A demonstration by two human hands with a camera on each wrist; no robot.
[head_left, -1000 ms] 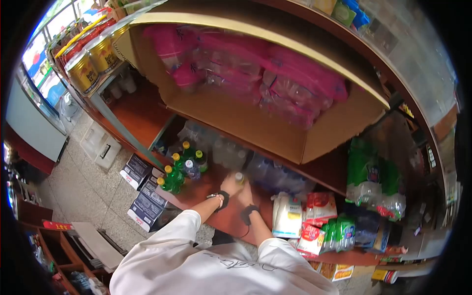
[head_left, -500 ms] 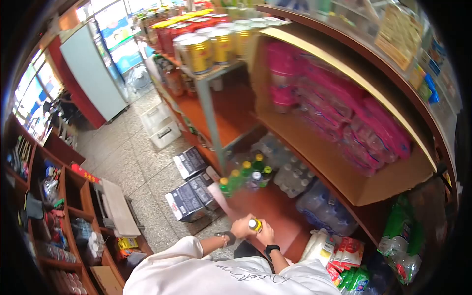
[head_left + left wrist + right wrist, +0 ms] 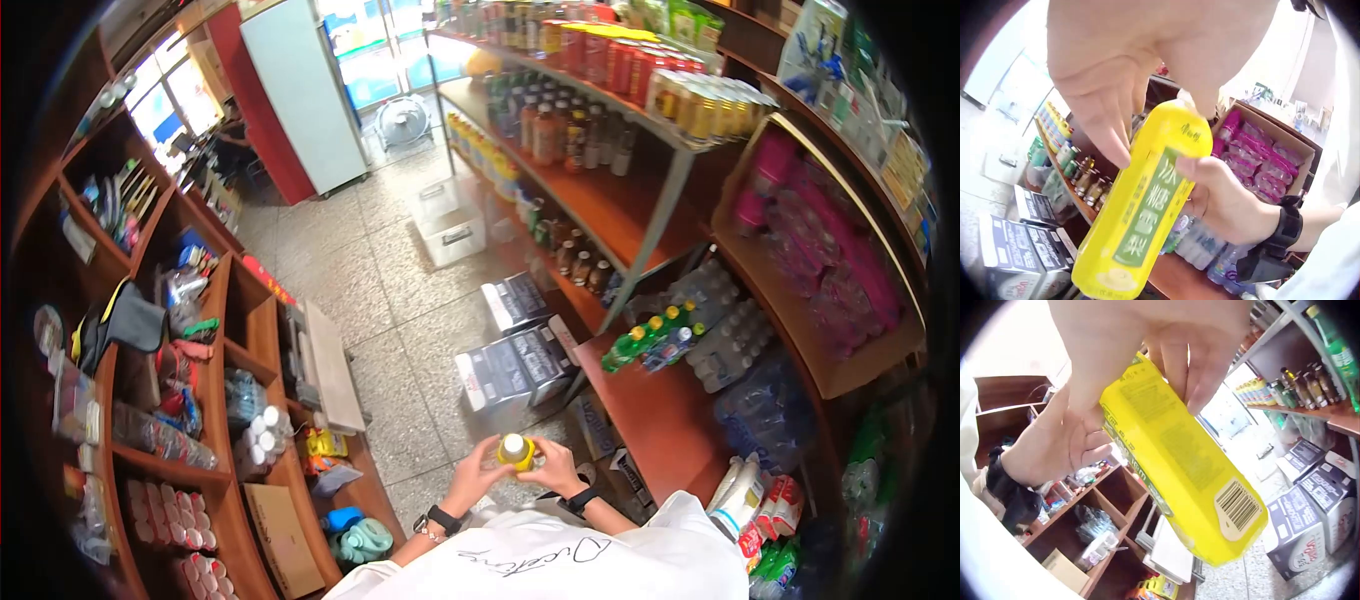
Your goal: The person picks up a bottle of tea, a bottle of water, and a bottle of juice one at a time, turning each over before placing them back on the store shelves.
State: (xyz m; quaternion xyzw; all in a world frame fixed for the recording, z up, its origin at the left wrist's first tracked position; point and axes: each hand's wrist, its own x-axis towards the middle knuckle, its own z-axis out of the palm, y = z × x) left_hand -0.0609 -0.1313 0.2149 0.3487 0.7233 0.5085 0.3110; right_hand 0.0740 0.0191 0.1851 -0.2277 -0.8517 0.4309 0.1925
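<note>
A yellow bottle with a white cap is between both hands in front of the person's torso. From one side the left hand grips it, and from the other the right hand. In the left wrist view the bottle tilts, its green label panel showing; the left hand is around its top end and the right thumb lies on its side. The right wrist view shows the bottle's barcode side, with the right hand at the upper end, partly hiding the cap area.
On the right, a low red-brown shelf bears green bottles and wrapped bottle packs. Dark boxes stand on the tiled floor. Cubby shelves line the left; a carton of pink packs is at right.
The view has swung left, toward the aisle and cubby shelves. The hands, with the bottle, have come away from over the low shelf to in front of the torso.
</note>
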